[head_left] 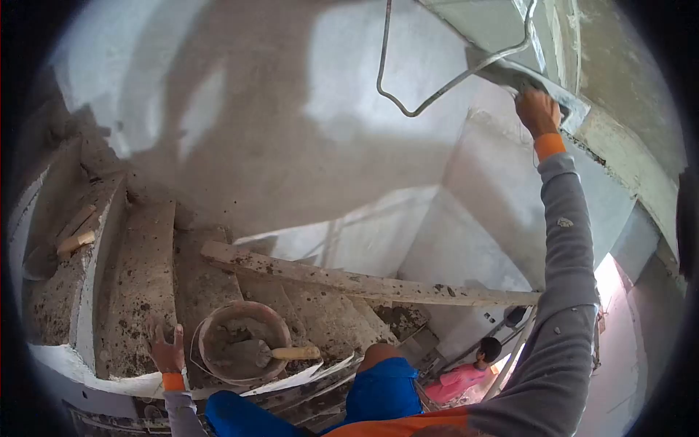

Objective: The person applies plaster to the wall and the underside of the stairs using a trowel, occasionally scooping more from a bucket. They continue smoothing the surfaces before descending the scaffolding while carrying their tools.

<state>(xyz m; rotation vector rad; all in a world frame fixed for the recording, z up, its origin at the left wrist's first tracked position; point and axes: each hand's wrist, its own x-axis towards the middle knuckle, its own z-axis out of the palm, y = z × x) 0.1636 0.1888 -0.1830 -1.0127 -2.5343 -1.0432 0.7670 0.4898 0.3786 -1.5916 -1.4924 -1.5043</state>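
Right hand clamped on the handle of a flat grey steel plastering float, top right. Blade sits flat against the smooth grey soffit, long axis running upper left to lower right. Left hand open, fingers spread, resting on the rough mortar-spattered concrete step, just beside a round mortar bowl holding a wood-handled trowel. Rough timber plank spans the stairwell. Rendered grey wall behind.

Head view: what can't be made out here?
All in the head view:
- Float handle: hidden in the right hand's grip.
- Wire loop: upper end cut off by the top edge.
- Person in pink: small, partly behind the knee.
- Corners: blacked out by the lens rim.
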